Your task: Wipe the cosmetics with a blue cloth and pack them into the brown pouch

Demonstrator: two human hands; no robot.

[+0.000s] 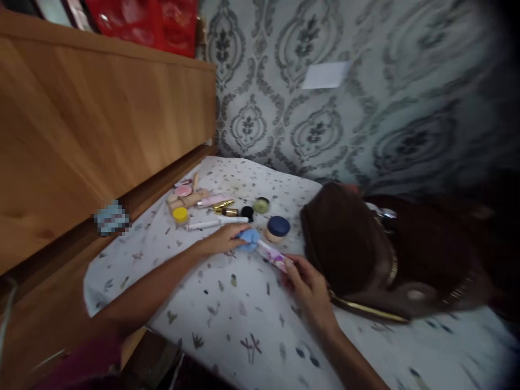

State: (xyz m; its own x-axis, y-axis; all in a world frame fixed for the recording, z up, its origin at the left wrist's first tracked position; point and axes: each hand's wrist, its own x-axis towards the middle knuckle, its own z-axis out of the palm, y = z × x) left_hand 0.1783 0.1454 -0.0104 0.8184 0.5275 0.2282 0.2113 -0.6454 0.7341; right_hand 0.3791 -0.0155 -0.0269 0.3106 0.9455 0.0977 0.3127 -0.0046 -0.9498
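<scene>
A white tube with purple print lies between my two hands over a white patterned cloth. My right hand grips its near end. My left hand holds a light blue cloth against the tube's far end. Just beyond the hands stands a small jar with a dark blue lid.
Several cosmetics lie at the back left: a white pen, a yellow-lidded pot, a pink tube, a gold lipstick, a black cap, a green pot. A brown handbag sits right. A wooden headboard stands left.
</scene>
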